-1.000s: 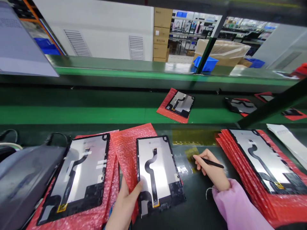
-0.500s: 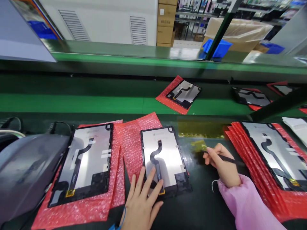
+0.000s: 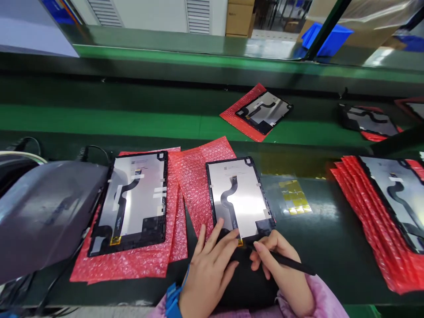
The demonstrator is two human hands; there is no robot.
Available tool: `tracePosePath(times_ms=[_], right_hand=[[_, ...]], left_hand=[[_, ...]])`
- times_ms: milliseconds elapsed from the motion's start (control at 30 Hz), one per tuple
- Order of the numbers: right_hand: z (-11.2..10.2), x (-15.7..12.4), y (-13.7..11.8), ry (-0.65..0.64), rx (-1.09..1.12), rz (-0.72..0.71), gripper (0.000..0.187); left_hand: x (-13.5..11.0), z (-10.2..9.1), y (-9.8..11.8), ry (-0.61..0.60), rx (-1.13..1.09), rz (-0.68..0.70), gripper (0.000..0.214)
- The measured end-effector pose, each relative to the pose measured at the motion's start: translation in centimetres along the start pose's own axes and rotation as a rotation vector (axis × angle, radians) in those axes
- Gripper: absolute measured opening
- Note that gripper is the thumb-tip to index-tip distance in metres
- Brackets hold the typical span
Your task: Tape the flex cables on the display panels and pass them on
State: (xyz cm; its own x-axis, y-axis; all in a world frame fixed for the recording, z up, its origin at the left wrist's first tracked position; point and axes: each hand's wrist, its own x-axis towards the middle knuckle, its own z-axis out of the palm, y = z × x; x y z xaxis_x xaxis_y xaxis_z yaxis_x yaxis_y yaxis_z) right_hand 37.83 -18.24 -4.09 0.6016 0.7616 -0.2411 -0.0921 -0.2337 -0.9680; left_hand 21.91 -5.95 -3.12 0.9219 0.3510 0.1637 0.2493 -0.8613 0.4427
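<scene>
A tablet screen panel [image 3: 247, 198] lies silver back up, with a dark ribbon cable [image 3: 228, 203] curving down it. My left hand [image 3: 212, 265] rests on the panel's lower left part, fingers spread and flat, partly hiding the cable. Between the fingers of my right hand [image 3: 281, 265] is a pair of black tweezers [image 3: 293, 263], its tip at the panel's bottom edge. A small piece of yellow tape [image 3: 240, 242] shows beside that tip. To the right of the panel lies a clear sheet with yellow tape pieces [image 3: 294, 197]. A blue band [image 3: 174, 300] circles my left wrist.
At left another panel [image 3: 135, 203] lies on red bubble bags [image 3: 122, 269], beside a grey machine [image 3: 49, 216] with cables. On the right, stacked red bubble bags [image 3: 367, 221] carry a further panel [image 3: 391, 194]. More panels, one here [image 3: 265, 110], sit on the green strip behind.
My right hand has moved left with the tweezers, from the yellow tape sheet to the panel's lower edge. My left hand stays on the panel. The camera view has tilted downward.
</scene>
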Motion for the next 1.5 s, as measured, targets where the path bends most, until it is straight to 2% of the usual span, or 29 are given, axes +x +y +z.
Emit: tracePosePath(times_ms=[200, 467, 600, 967, 1133, 1267, 1367, 1500], right_hand=[[0.3, 0.1, -0.1, 0.016, -0.053, 0.003, 0.037], [0.4, -0.1, 0.0, 0.021, -0.096, 0.024, 0.037], [0.4, -0.1, -0.4, 0.021, -0.112, 0.002, 0.037], [0.9, 0.4, -1.6, 0.045, -0.165, -0.014, 0.043], [1.0, 0.4, -1.7, 0.061, -0.208, -0.004, 0.045], [0.8, 0.1, -1.4, 0.057, -0.215, 0.046, 0.044], [0.3, 0.0, -1.0, 0.142, -0.191, 0.047, 0.038], [-0.5, 0.0, -0.4, 0.275, -0.068, -0.062, 0.028]], left_hand=[[0.0, 0.6, 0.0, 0.020, -0.081, -0.073, 0.045], [0.0, 0.5, 0.2, 0.042, -0.102, -0.066, 0.043], [0.2, 0.4, 0.2, 0.009, -0.108, -0.072, 0.042], [0.2, 0.5, 0.2, 0.034, -0.110, -0.069, 0.041], [0.3, 0.3, 0.1, -0.008, -0.062, -0.040, 0.039], [0.0, 0.2, -0.2, -0.024, -0.018, -0.015, 0.046], [-0.3, 0.5, -0.5, -0.025, 0.036, 0.004, 0.052], [-0.3, 1.3, -0.1, 0.012, 0.111, 0.007, 0.063]])
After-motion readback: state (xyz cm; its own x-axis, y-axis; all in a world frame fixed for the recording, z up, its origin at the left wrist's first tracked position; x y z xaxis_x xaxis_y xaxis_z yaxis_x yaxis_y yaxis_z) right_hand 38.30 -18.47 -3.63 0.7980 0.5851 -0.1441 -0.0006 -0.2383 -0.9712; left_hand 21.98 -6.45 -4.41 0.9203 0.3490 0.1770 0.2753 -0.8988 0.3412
